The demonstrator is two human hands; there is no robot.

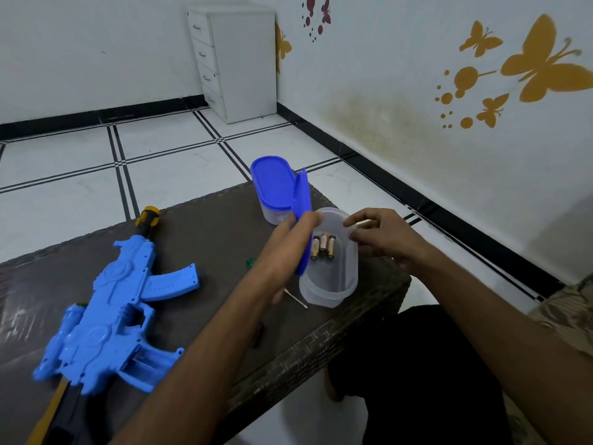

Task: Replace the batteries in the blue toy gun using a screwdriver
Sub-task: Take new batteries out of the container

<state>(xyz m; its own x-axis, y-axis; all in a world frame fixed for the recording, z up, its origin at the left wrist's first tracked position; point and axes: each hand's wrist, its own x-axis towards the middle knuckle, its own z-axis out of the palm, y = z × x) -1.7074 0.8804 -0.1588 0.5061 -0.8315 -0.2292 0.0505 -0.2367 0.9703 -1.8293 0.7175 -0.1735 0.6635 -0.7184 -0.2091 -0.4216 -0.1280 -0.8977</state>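
Observation:
The blue toy gun (109, 313) lies on the dark table (211, 239) at the left, its battery compartment (141, 364) open near the stock. My left hand (288, 239) holds a blue lid (303, 216) upright beside an open clear container (333, 277). Three batteries (323, 246) lie inside that container. My right hand (382, 236) grips the container's far rim. A thin screwdriver shaft (296, 298) shows on the table under my left forearm, with a green piece (250, 262) nearby.
A second clear container with a blue lid (272, 184) stands at the table's far edge. A small dark object (258, 335) lies near the front edge. A white drawer cabinet (236, 59) stands in the room corner. My dark-clad leg (401, 364) is right of the table.

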